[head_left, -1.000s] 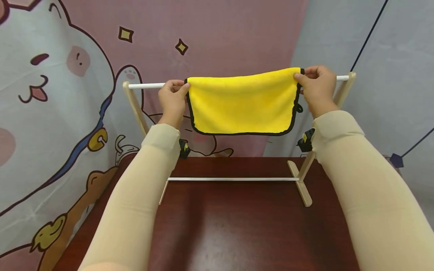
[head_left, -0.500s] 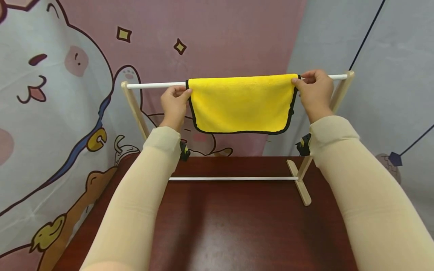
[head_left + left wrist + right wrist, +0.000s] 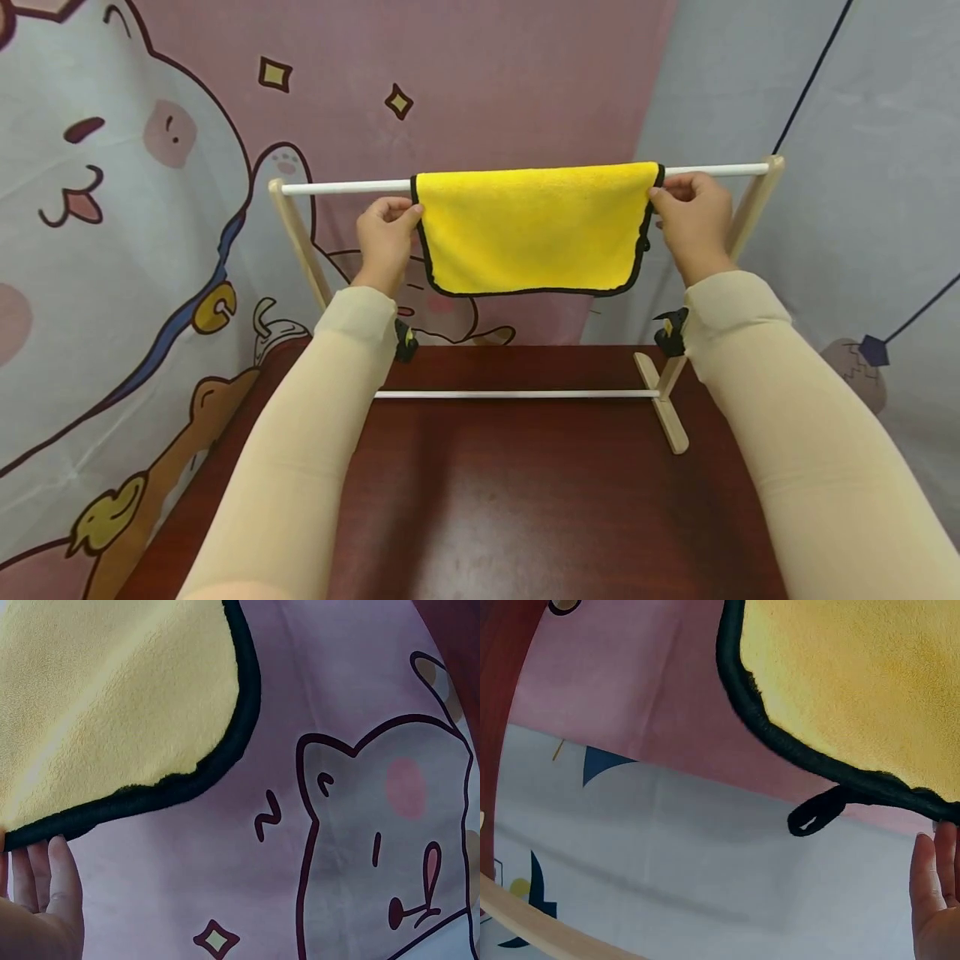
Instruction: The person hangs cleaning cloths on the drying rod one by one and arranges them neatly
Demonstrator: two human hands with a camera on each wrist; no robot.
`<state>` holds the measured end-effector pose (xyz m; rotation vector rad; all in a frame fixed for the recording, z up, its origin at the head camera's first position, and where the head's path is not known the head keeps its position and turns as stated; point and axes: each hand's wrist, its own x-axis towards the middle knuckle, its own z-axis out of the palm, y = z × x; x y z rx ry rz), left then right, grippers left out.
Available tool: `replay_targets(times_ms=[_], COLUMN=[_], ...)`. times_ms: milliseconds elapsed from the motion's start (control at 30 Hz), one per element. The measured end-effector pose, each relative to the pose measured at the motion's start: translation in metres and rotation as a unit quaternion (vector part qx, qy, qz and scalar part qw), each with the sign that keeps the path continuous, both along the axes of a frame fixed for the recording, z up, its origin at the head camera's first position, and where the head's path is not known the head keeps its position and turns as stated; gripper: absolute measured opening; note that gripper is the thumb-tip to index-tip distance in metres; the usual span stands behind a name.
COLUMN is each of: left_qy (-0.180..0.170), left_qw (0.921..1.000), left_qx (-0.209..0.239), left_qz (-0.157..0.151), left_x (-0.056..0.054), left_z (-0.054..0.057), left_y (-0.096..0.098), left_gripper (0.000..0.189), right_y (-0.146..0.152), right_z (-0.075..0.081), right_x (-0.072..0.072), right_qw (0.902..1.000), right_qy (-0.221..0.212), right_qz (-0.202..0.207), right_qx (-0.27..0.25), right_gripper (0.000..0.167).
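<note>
A yellow towel (image 3: 532,233) with black edging hangs folded over the white top rod (image 3: 345,187) of a wooden drying rack. My left hand (image 3: 385,242) pinches its left edge just below the rod, thumb in front. On the opposite side my right hand (image 3: 697,218) pinches the right edge at about the same height. In the left wrist view, fingers (image 3: 64,877) show behind the dark border. The right wrist view has a black hanging loop (image 3: 817,812) sticking out from the towel's edge, near the right hand's fingers (image 3: 926,877).
The rack's wooden side posts (image 3: 300,242) stand at both ends, with a lower white rod (image 3: 517,394) and a wooden foot (image 3: 663,408) on the dark red table (image 3: 525,500). Behind hangs a cartoon-printed cloth (image 3: 487,83). Small black devices (image 3: 671,332) sit at the wrists.
The towel's raised right top corner has come down level onto the rod. Both hands have slid down the side edges, still pinching them, and the right hand has shifted slightly left.
</note>
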<state>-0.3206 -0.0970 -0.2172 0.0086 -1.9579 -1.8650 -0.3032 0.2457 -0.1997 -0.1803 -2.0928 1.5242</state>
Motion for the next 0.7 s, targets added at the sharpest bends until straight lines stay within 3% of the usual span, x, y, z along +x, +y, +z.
replay_targets(times_ms=[200, 367, 533, 700], left_qy=[0.012, -0.011, -0.009, 0.009], left_qw=[0.9992, 0.9998, 0.9971, 0.9779], left_qx=[0.035, 0.016, -0.075, -0.208], left_qz=[0.012, 0.006, -0.004, -0.017], left_x=[0.001, 0.002, 0.006, 0.017], left_z=[0.006, 0.004, -0.006, -0.025], left_y=[-0.003, -0.005, -0.014, -0.032], left_gripper=[0.015, 0.017, 0.029, 0.044], right_y=[-0.005, -0.005, -0.001, 0.010], right_z=[0.004, 0.003, -0.007, -0.029], right_x=[-0.001, 0.000, 0.006, 0.020], right_qw=[0.9999, 0.9994, 0.9947, 0.9741], right_qy=[0.013, 0.020, 0.031, 0.022], right_qz=[-0.001, -0.007, -0.021, 0.004], right_qx=[0.011, 0.026, 0.096, 0.225], right_gripper=[0.020, 0.019, 0.032, 0.052])
